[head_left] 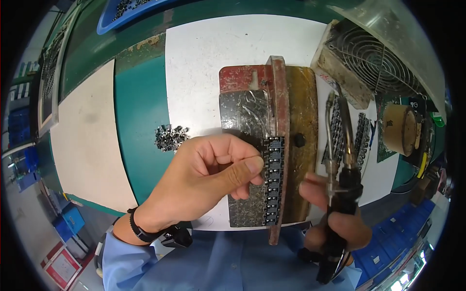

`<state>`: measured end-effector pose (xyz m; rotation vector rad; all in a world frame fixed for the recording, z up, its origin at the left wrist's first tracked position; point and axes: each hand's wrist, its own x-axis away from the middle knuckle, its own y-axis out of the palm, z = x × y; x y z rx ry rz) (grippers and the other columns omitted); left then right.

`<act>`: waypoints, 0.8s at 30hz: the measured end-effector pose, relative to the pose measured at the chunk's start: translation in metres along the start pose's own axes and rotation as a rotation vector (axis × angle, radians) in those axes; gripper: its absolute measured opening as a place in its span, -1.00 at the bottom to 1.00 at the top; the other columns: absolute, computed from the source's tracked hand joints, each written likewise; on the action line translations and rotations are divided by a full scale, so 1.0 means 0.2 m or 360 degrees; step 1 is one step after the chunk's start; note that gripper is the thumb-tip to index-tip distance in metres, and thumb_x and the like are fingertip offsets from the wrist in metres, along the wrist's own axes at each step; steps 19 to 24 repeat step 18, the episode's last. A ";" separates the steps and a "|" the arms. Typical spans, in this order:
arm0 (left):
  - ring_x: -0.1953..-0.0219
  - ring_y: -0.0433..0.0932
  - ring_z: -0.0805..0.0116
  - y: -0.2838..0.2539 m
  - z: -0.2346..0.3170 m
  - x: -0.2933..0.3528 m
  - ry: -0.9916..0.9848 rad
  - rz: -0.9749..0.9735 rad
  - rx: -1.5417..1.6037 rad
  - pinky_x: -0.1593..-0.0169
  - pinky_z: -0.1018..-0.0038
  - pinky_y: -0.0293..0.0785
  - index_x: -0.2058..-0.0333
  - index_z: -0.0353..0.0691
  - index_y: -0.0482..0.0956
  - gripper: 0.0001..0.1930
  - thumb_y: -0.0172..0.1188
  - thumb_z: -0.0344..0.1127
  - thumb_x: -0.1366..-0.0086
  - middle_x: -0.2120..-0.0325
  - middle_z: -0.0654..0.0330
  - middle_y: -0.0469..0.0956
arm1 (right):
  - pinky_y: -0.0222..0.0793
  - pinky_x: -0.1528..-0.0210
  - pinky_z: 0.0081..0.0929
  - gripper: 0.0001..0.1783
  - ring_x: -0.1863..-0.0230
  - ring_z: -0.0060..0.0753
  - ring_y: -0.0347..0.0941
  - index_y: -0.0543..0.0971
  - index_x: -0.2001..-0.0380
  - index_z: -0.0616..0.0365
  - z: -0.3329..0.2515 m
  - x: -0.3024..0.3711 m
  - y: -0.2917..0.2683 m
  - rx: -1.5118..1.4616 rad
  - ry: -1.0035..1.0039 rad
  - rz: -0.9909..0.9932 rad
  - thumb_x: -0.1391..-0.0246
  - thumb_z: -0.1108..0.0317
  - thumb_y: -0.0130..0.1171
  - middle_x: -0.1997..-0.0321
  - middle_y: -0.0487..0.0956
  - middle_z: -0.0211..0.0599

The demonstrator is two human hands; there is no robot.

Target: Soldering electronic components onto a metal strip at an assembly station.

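My left hand point(189, 182) is closed in a pinch, thumb against index finger, at the left side of a row of small black components point(274, 186). Whatever lies between those fingertips is too small or hidden to make out. The components stand in a line along the upright bar of a worn red-brown fixture point(278, 97). In my right hand point(347, 230), slightly blurred, is a soldering iron point(348, 177) with a thin feed tube beside it. Its tip points away from me, to the right of the fixture and apart from the components.
Left of the fixture lies a pile of small metal-and-black parts point(170, 137). A fan with a wire guard point(376, 60) stands at the far right, near finished-looking rows of components point(362, 140) and a tape roll point(399, 128). A blue tray point(108, 22) sits at the far left.
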<state>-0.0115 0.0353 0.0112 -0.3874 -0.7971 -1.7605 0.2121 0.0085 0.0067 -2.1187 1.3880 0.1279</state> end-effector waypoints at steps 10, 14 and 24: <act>0.59 0.43 0.61 0.00 0.01 -0.03 -0.0076 -0.0057 0.0006 0.50 0.70 0.37 0.37 -0.35 0.48 -0.85 0.11 -0.35 -0.22 0.55 0.23 0.52 | 0.48 0.35 -0.37 -0.43 0.29 -0.04 0.52 0.08 -0.07 0.26 0.04 0.19 -0.10 0.0302 -0.0145 0.0192 -0.06 0.24 -0.02 0.03 0.41 0.05; 0.61 0.43 0.59 -0.02 -0.01 -0.02 -0.0054 -0.0001 0.0028 0.51 0.68 0.37 0.38 -0.35 0.47 -0.85 0.12 -0.36 -0.21 0.56 0.19 0.53 | 0.46 0.44 -0.47 -0.34 0.37 -0.11 0.53 -0.01 -0.15 0.25 -0.01 0.26 -0.17 -0.1143 0.0935 0.0287 -0.06 0.23 -0.03 -0.03 0.38 -0.04; 0.55 0.43 0.64 -0.02 -0.01 -0.02 -0.0062 -0.0040 0.0056 0.47 0.73 0.39 0.33 -0.34 0.50 -0.84 0.12 -0.34 -0.21 0.53 0.27 0.52 | 0.44 0.52 -0.55 -0.26 0.43 -0.17 0.53 -0.09 -0.20 0.24 -0.16 0.32 -0.28 -0.2215 0.1742 0.0354 -0.05 0.22 -0.04 -0.08 0.35 -0.11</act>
